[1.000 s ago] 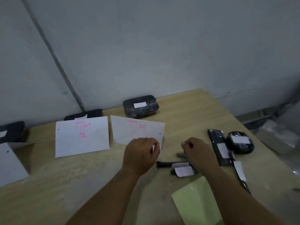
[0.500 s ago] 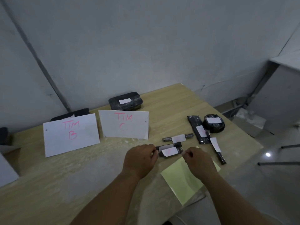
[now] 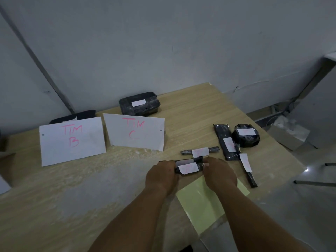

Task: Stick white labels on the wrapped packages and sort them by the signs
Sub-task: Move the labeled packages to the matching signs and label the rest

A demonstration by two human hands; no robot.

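Note:
My left hand (image 3: 161,176) and my right hand (image 3: 219,174) grip the two ends of a small black wrapped package (image 3: 188,167) with a white label, low over the wooden table (image 3: 91,188). A second thin labelled package (image 3: 183,161) lies right behind it, partly hidden. Further back lies another slim labelled package (image 3: 200,151). To the right are a flat long package (image 3: 225,141), a round package (image 3: 246,135) and a thin stick package (image 3: 248,170), all labelled. Signs "TIM B" (image 3: 71,140) and "TIM C" (image 3: 135,132) stand at the back.
A large labelled black package (image 3: 139,103) sits behind the C sign, a dark package (image 3: 72,117) behind the B sign. A pale yellow-green backing sheet (image 3: 201,200) lies under my right wrist at the table's front edge. Boxes (image 3: 289,133) stand on the floor to the right.
Both hands moved in onto the small labelled package and now grip its ends. The camera view shifted, showing more of the table's right side.

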